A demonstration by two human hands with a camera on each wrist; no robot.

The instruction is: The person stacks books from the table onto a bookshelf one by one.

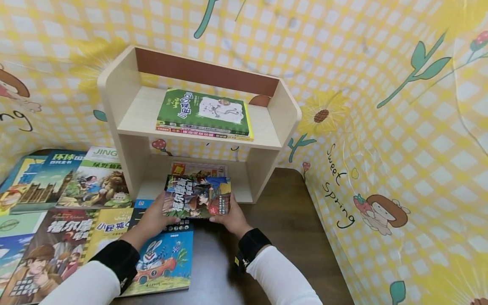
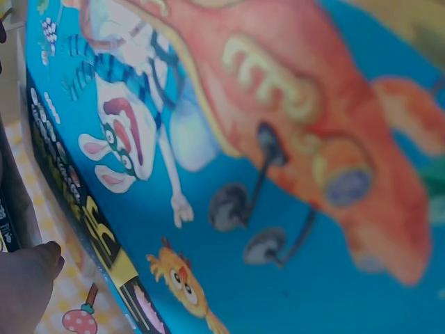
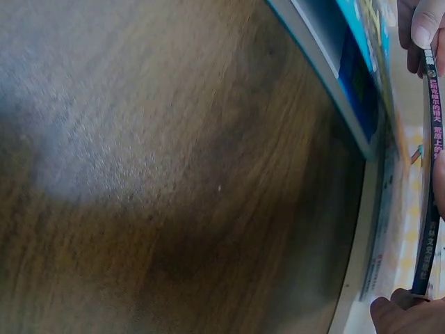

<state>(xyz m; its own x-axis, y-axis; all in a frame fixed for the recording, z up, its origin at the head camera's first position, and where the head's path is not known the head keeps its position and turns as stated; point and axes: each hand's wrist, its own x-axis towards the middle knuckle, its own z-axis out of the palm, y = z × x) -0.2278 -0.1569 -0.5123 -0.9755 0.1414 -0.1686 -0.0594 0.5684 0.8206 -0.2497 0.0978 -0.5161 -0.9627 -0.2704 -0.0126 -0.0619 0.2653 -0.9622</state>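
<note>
Between my two hands is a dark-covered book point(image 1: 198, 197) with a large white title, held in front of the lower shelf of a small bookcase point(image 1: 123, 97). My left hand point(image 1: 154, 216) grips its left end and my right hand point(image 1: 233, 218) grips its right end, thumbs along the near edge. In the right wrist view the black spine point(image 3: 425, 236) shows, with fingers at both ends. Behind it, a colourful book point(image 1: 200, 168) lies on the lower shelf, partly covered by the held one. Below the left hand is a blue rabbit-in-car book point(image 1: 167, 258).
Several books, among them a brown detective-cover book point(image 1: 53, 254) and a lion-cover book point(image 1: 97, 182), lie at the left of the dark wooden table point(image 1: 293, 237). A stack with a green book point(image 1: 183, 112) on top lies on the upper shelf. Yellow checked cloth point(image 1: 381, 140) surrounds the table.
</note>
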